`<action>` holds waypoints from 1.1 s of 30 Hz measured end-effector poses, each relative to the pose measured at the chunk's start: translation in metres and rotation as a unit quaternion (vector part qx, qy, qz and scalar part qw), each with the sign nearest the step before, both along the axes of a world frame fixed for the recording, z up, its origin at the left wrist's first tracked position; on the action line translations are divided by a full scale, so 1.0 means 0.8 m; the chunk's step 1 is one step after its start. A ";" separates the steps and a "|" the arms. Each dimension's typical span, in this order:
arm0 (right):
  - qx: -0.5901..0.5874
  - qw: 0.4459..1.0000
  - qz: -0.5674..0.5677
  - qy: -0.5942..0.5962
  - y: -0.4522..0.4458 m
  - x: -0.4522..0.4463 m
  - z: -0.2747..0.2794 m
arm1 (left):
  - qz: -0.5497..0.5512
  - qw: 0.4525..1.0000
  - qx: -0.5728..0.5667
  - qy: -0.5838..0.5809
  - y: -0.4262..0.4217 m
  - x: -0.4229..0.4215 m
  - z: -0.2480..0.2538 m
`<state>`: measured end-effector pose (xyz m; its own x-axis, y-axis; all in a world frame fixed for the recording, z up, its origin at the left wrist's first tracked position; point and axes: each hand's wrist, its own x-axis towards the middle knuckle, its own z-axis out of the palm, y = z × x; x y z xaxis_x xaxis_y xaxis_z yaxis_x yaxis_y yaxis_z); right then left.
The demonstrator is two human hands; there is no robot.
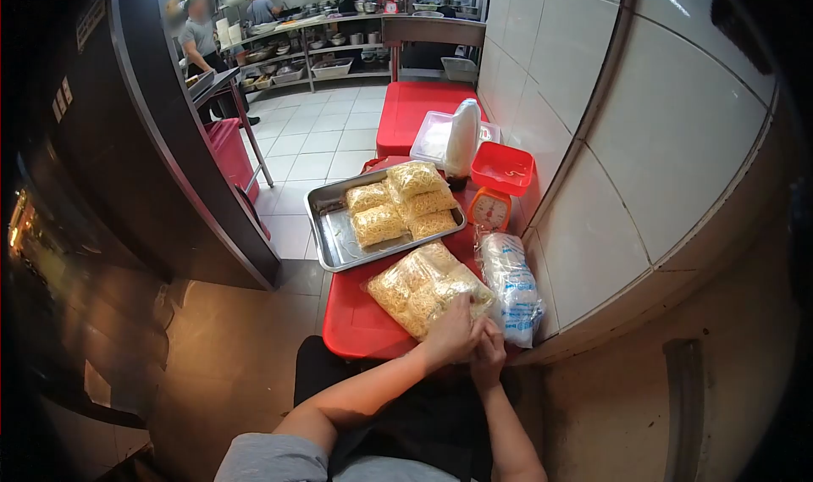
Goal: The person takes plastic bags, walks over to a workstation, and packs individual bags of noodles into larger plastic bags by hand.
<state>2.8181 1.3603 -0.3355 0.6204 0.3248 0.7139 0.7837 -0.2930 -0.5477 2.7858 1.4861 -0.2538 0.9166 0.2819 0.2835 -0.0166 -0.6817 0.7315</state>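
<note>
A large clear bag of pale yellow noodles [412, 289] lies on the red table [347, 323] in front of me. My left hand [455, 329] is closed on the bag's right end, where the plastic is gathered. Close beside it, my right hand [487, 355] has its fingers pinched together at the same end; the plastic between the hands is too small to make out. Behind the bag, a metal tray [336, 232] holds several smaller noodle packs [378, 225], some stacked. A roll of plastic bags with blue print [511, 289] lies right of my hands.
An orange scale [489, 209] with a red basin [503, 168] stands against the tiled wall [677, 135]. Near it are a bottle [462, 139] and a plastic container [430, 136]. A dark partition [190, 126] rises at left. Several people are in the kitchen behind.
</note>
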 end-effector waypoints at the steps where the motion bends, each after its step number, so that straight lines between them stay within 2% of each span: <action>1: -0.003 1.000 0.000 -0.026 0.000 0.002 0.006 | 0.019 0.999 0.013 -0.026 -0.007 -0.002 -0.002; 2: 0.005 0.999 -0.020 0.026 0.002 0.001 0.012 | 0.022 0.999 0.037 -0.027 -0.010 -0.003 -0.009; 5: -0.031 0.998 0.052 -0.027 -0.003 0.014 0.021 | -0.038 0.999 -0.001 0.000 0.012 0.013 -0.039; 9: -0.126 0.985 0.063 -0.099 -0.003 0.029 0.009 | -0.069 0.997 0.013 0.010 0.009 0.005 -0.004; 10: -0.175 0.979 0.105 -0.011 -0.002 0.035 0.012 | -0.086 0.996 0.027 -0.004 0.003 0.005 -0.005; 12: -0.265 0.932 0.183 0.166 0.001 0.051 0.026 | -0.117 0.993 0.020 -0.025 -0.008 0.009 -0.009; 14: -0.311 0.912 0.202 0.172 0.013 0.061 0.031 | -0.144 0.989 -0.021 -0.038 -0.016 0.020 -0.023; 16: -0.321 0.925 0.185 0.087 0.025 0.065 0.028 | 0.010 0.973 0.182 -0.141 -0.038 0.044 -0.054; 18: -0.320 0.934 0.155 0.025 0.032 0.060 0.021 | -0.024 0.973 0.181 -0.141 -0.038 0.052 -0.066; 19: -0.321 0.935 0.148 0.014 0.035 0.061 0.018 | -0.136 0.983 0.080 -0.089 -0.022 0.047 -0.035; 20: -0.321 0.936 0.145 0.007 0.038 0.064 0.016 | -0.245 0.969 -0.025 -0.034 -0.011 0.044 -0.016; 23: -0.328 0.932 0.156 0.002 0.044 0.084 0.013 | -0.267 0.963 -0.031 0.009 -0.012 0.055 -0.005; 27: -0.340 0.925 0.172 0.015 0.044 0.097 0.022 | -0.311 0.949 -0.030 -0.047 -0.018 0.062 -0.042; 28: -0.339 0.925 0.172 0.019 0.036 0.090 0.025 | -0.260 0.965 -0.019 -0.026 -0.034 0.054 -0.049; 29: -0.338 0.925 0.171 0.017 0.031 0.082 0.027 | -0.276 0.960 -0.001 -0.047 -0.028 0.048 -0.056; 31: -0.325 0.932 0.160 0.002 0.017 0.050 0.024 | -0.286 0.951 -0.116 0.018 -0.014 0.023 -0.021; 33: -0.294 0.940 0.172 0.016 0.013 0.040 0.010 | -0.306 0.942 -0.132 0.026 -0.001 0.007 -0.009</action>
<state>2.8505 1.3704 -0.3272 0.4251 0.8426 0.3306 0.8731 -0.2854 -0.3953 2.7913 1.4853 -0.2608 0.9411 -0.2504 0.2274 -0.3071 -0.3507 0.8847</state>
